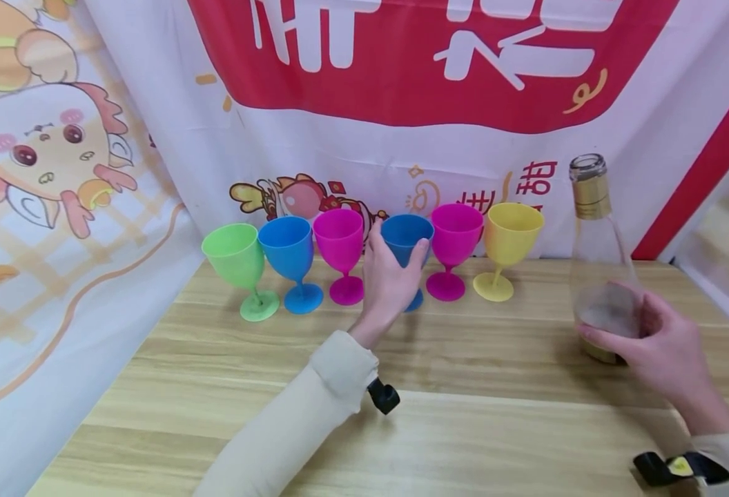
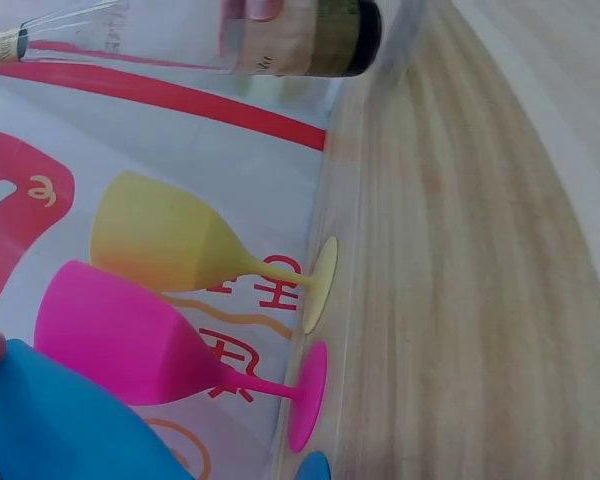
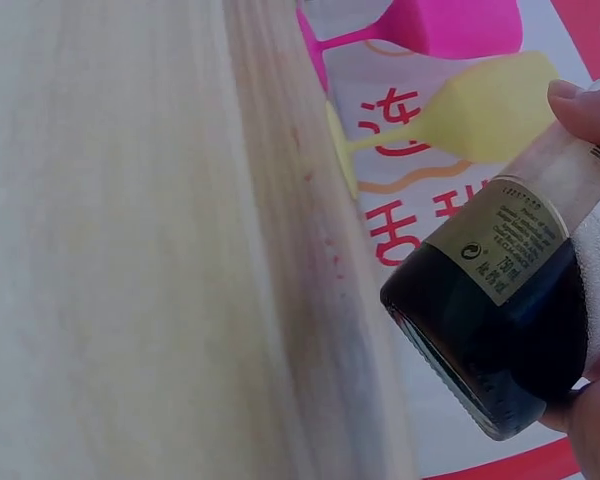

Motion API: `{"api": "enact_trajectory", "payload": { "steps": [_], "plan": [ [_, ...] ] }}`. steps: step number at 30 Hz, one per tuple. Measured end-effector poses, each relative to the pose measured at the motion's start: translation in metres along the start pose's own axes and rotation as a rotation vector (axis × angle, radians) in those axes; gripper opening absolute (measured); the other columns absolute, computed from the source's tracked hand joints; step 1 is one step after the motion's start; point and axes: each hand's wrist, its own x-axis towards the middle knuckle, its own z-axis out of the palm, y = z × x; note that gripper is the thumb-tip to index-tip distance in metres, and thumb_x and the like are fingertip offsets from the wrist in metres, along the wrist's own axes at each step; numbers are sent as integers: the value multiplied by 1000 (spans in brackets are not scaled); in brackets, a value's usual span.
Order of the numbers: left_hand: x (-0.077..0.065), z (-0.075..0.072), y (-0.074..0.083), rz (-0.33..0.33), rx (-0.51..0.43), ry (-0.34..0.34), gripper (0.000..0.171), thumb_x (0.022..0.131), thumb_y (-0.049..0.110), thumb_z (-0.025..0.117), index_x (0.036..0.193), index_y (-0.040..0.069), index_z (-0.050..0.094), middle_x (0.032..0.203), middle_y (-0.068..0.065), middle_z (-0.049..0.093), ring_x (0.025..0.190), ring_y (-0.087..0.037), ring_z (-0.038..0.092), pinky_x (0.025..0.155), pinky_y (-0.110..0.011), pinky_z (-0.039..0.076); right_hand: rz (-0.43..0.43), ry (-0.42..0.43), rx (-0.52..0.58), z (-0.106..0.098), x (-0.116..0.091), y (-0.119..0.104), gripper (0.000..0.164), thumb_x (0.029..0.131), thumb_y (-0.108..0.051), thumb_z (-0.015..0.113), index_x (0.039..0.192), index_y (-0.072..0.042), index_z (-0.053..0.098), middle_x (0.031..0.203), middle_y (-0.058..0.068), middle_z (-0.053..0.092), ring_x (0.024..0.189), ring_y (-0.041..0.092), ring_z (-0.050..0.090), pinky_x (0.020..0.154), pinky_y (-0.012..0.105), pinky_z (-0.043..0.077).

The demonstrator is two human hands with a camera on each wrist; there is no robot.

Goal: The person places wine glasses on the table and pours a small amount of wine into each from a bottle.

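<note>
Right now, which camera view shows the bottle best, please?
The head view, since it shows the bottle from top to bottom, though the right hand partly covers it. The left wrist view crops its top; the right wrist view shows its label closely but also crops its top.

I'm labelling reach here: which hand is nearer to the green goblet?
Left. The left hand grips a blue goblet, third to the right of the green goblet. The right hand grips the bottle, farther right, beyond the yellow goblet.
</note>
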Motion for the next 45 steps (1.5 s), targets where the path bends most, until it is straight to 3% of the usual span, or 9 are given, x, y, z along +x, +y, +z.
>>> {"api": "enact_trajectory", "payload": {
  "steps": [7, 13, 20, 26, 28, 30, 34, 38, 45],
  "plan": [
    [-6, -10, -9, 86, 9, -34, 89, 95, 54, 73, 165, 22, 29, 159, -10, 51, 143, -35, 52, 108, -60, 55, -107, 80, -41, -5, 0, -9, 93, 70, -18, 101, 152, -18, 56, 112, -35, 52, 95, -13, 50, 74, -1, 40],
    [-9, -18, -18, 169, -15, -88, 87, 94, 55, 74, 163, 20, 34, 156, -8, 55, 142, -33, 56, 109, -58, 55, -282, 194, -88, -10, 1, -18, 103, 52, -6, 107, 145, -17, 64, 122, -38, 52, 104, -15, 47, 82, 0, 33],
    [-8, -23, -23, 238, -57, -174, 83, 95, 53, 74, 162, 20, 38, 153, -8, 59, 137, -32, 62, 104, -53, 60, -355, 241, -222, -16, -1, -25, 108, 46, -6, 107, 145, -14, 64, 130, 17, 68, 105, -11, 43, 82, -1, 25],
    [-8, -26, -25, 263, -91, -237, 78, 95, 48, 76, 160, 22, 41, 150, -8, 62, 131, -32, 65, 102, -56, 60, -457, 239, -266, -19, -1, -27, 105, 45, -6, 104, 143, -11, 65, 128, 28, 67, 109, 11, 54, 87, -2, 21],
    [-8, -27, -26, 278, -92, -252, 77, 95, 47, 76, 160, 23, 42, 151, -8, 62, 130, -33, 66, 101, -57, 60, -491, 228, -288, -21, 0, -29, 98, 52, -16, 103, 142, -10, 65, 127, 28, 67, 111, 30, 57, 88, 0, 19],
    [-7, -28, -27, 289, -88, -269, 76, 94, 46, 77, 159, 25, 42, 152, -7, 62, 130, -32, 66, 100, -57, 61, -529, 226, -314, -23, 1, -31, 92, 65, -48, 99, 141, -8, 66, 125, 28, 67, 107, 46, 56, 88, 3, 18],
    [-7, -28, -28, 306, -89, -313, 76, 94, 46, 76, 159, 26, 42, 153, -5, 61, 132, -29, 64, 102, -53, 60, -581, 245, -369, -28, 1, -35, 114, 75, -98, 51, 141, -6, 64, 123, 29, 66, 106, 50, 54, 92, 27, 36],
    [-8, -28, -29, 320, -98, -344, 76, 95, 44, 75, 159, 24, 42, 152, -5, 61, 133, -26, 63, 103, -48, 60, -594, 252, -422, -30, 0, -38, 118, 78, -101, 37, 143, -5, 62, 121, 30, 64, 107, 51, 52, 83, 60, 36],
    [-10, -30, -30, 339, -116, -375, 76, 95, 41, 74, 160, 20, 42, 151, -5, 62, 135, -26, 62, 106, -49, 58, -609, 262, -488, -31, -1, -40, 119, 79, -102, 28, 147, -9, 59, 128, 31, 64, 117, 51, 53, 99, 69, 39]
  ]
}}
